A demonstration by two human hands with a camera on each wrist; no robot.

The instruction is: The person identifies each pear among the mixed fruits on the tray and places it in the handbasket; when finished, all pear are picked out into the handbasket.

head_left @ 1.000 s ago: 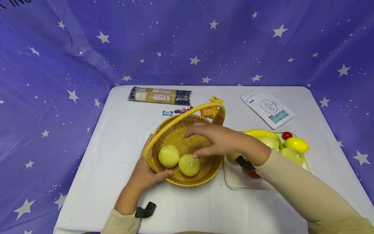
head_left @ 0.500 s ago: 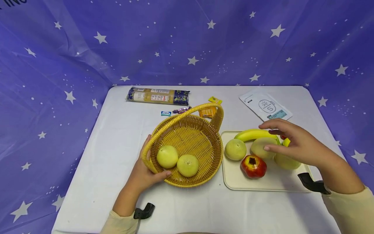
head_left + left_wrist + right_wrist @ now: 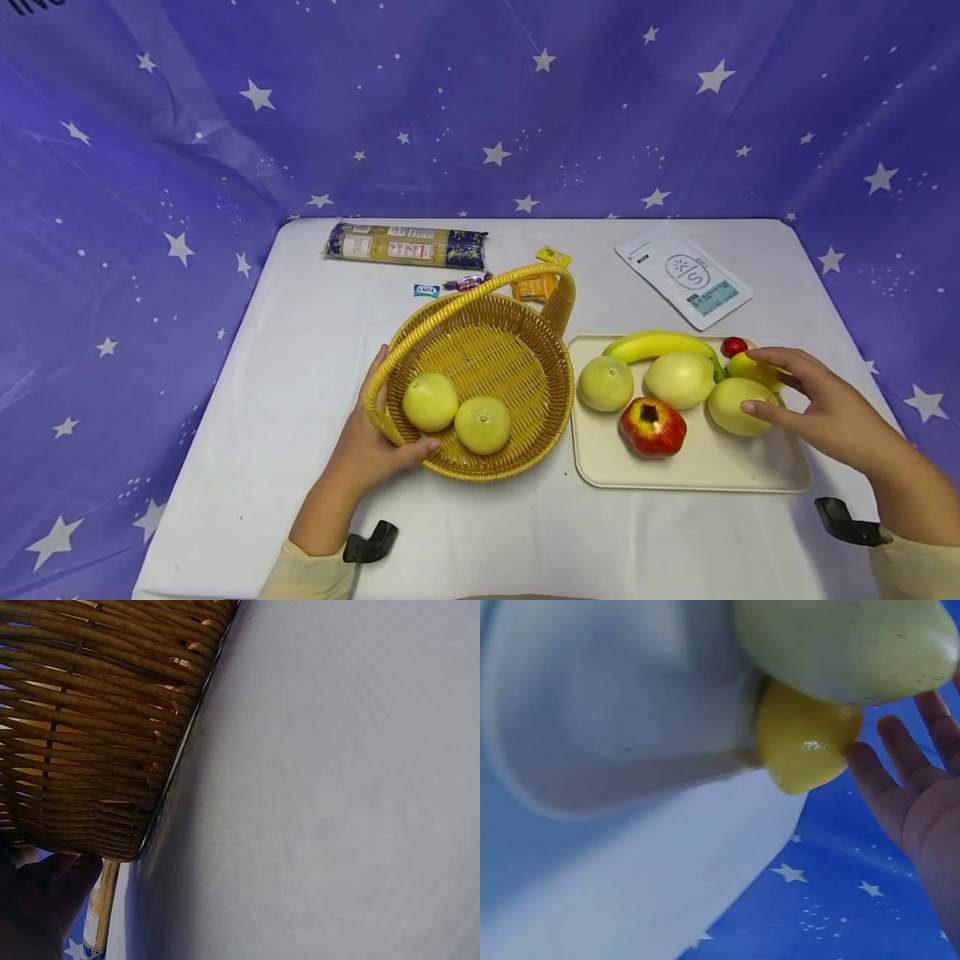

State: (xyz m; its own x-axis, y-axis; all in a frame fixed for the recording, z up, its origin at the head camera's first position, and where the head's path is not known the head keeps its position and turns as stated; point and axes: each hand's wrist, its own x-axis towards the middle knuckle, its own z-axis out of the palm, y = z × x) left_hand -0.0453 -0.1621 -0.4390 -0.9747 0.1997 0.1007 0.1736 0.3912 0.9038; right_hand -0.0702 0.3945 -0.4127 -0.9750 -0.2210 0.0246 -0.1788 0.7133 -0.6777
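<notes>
My left hand (image 3: pixel 375 442) holds the left side of a golden wicker basket (image 3: pixel 525 454), thumb over the rim and fingers outside against the weave. Two round pale green fruits (image 3: pixel 431 402) sit inside it. In the left wrist view the dark fingers (image 3: pixel 75 881) rest at the basket's wall (image 3: pixel 97 735). My right hand (image 3: pixel 832 412) hovers with spread, slightly bent fingers over the right end of a cream tray (image 3: pixel 720 475). Its thumb overlaps an oval pale green fruit (image 3: pixel 735 408); its fingertips come close to a yellow lemon (image 3: pixel 806 739), seen beneath that fruit in the right wrist view.
The tray also carries a banana (image 3: pixel 652 344), a red pomegranate (image 3: pixel 652 429), a small red fruit (image 3: pixel 734 347) and more pale green fruits (image 3: pixel 678 379). Behind lie a pasta pack (image 3: pixel 408 244), a white pouch (image 3: pixel 686 279) and several wrapped sweets (image 3: pixel 534 288).
My right hand has left the basket, moving right across to the tray's right end, nothing in its fingers. The left hand keeps its hold on the basket, and the fruits inside stay put.
</notes>
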